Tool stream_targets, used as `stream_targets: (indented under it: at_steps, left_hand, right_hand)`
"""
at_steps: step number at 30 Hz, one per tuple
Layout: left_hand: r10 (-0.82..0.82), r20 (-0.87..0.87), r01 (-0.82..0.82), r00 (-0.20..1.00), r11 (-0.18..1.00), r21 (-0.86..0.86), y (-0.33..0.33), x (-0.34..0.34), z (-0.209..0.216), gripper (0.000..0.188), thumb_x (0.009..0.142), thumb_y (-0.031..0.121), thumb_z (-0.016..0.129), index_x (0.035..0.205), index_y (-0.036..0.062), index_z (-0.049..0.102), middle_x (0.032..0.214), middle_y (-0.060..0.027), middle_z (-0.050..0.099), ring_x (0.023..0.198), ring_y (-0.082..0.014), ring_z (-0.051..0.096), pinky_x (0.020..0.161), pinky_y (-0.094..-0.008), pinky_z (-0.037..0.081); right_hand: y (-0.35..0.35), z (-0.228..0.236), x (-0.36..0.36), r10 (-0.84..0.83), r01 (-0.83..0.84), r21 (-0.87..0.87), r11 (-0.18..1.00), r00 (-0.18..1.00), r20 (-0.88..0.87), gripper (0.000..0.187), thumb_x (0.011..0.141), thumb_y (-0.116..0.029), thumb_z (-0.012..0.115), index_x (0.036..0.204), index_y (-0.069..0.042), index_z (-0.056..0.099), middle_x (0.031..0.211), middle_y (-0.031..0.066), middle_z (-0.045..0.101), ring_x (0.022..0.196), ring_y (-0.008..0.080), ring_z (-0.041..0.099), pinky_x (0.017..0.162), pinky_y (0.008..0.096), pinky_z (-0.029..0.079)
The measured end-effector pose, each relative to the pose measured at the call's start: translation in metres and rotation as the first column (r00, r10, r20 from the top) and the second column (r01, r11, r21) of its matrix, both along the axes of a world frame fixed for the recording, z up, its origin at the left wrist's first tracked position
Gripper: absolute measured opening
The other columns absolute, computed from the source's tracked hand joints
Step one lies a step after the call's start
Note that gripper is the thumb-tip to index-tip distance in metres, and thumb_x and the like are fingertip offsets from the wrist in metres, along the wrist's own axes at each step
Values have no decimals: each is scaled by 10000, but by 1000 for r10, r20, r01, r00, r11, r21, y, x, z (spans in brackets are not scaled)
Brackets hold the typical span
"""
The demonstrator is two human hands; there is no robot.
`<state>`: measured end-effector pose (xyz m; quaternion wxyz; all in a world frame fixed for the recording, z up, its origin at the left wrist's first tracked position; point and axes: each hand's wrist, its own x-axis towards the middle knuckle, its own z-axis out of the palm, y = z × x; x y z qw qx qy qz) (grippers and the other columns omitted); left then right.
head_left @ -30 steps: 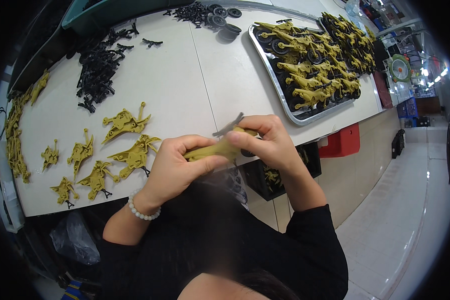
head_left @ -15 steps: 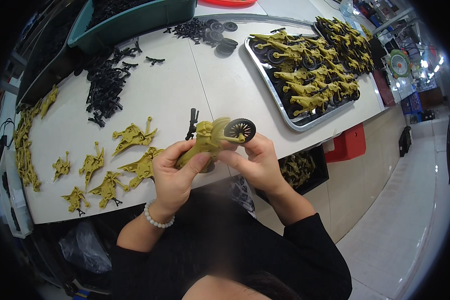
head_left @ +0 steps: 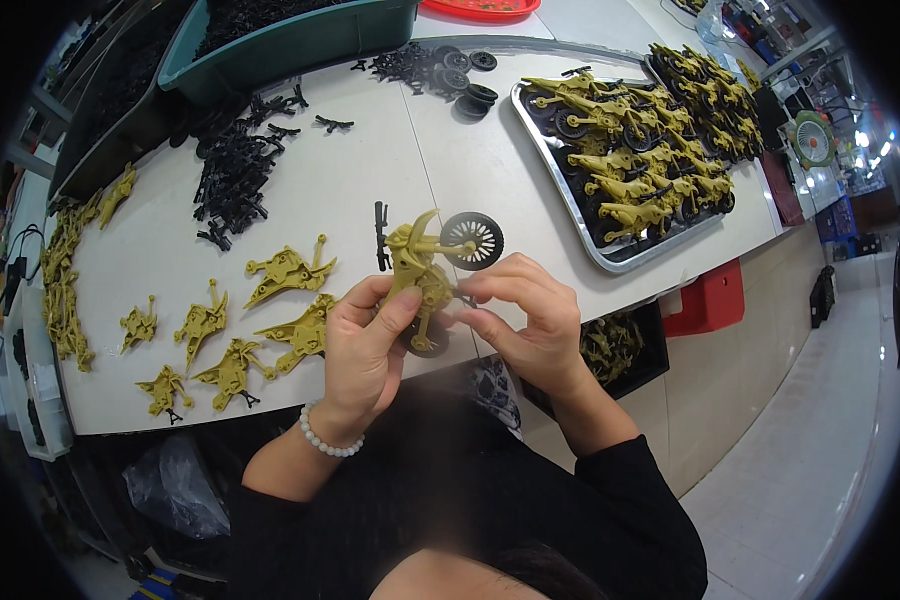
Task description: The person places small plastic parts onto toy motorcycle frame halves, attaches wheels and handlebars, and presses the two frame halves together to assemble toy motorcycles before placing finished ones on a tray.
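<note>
A yellow toy motorcycle [head_left: 418, 265] is raised above the table edge in my left hand [head_left: 363, 345], its thumb pressed on the body. One black spoked wheel [head_left: 490, 238] sits in the fork pointing right. A black handlebar [head_left: 381, 237] sticks up on the left; another wheel lies low, partly behind my fingers. At the body's right side, my right hand [head_left: 532, 322] pinches a small dark part [head_left: 465, 299], mostly covered by the fingertips. Left of my hands lie several loose yellow body halves [head_left: 285, 272], a few with small black pieces attached.
Black handlebars [head_left: 232, 180] are heaped near a green bin [head_left: 290, 55]. Loose black wheels [head_left: 475, 100] lie at the back. A metal tray [head_left: 610, 263] of toy motorcycles stands at right. Below the edge are a red container [head_left: 708, 300] and a black box [head_left: 653, 355] of yellow parts.
The toy motorcycle has turned in my left hand, showing more of its side and rear wheel. My right fingers have drawn back from the front wheel to the body's side. The view has shifted slightly.
</note>
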<state>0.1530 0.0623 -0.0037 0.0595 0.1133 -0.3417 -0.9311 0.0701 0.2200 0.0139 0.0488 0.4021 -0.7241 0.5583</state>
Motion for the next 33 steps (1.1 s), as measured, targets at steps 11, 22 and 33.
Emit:
stream_targets:
  at_steps: [11, 22, 33]
  left_hand:
    - [-186, 102, 189, 977, 982, -26, -3, 0, 3, 187, 910, 62, 571, 1069, -33, 592, 947, -137, 667, 800, -218, 667, 767, -353, 566]
    - [63, -90, -88, 994, 945, -316, 11, 7, -5, 209, 849, -16, 655, 1052, -55, 624, 966, -74, 682, 842, -87, 626, 745, -212, 499]
    - [113, -57, -124, 992, 952, -281, 8, 3, -6, 199, 862, 4, 646, 1051, -52, 619, 970, -74, 678, 820, -90, 626, 727, -206, 499]
  right_hand:
    - [0, -8, 5, -64, 60, -24, 998, 944, -323, 255, 652, 53, 768, 880, 8, 661, 772, 105, 657, 641, 214, 612, 552, 284, 480]
    - [-4, -11, 11, 31, -17, -75, 997, 981, 192, 257, 771, -98, 726, 994, -16, 626, 988, 105, 607, 932, 220, 575, 788, 306, 462]
    - [-11, -9, 6, 88, -38, -142, 989, 925, 369, 163, 801, -52, 684, 936, -17, 600, 940, 87, 585, 909, 218, 567, 825, 305, 448]
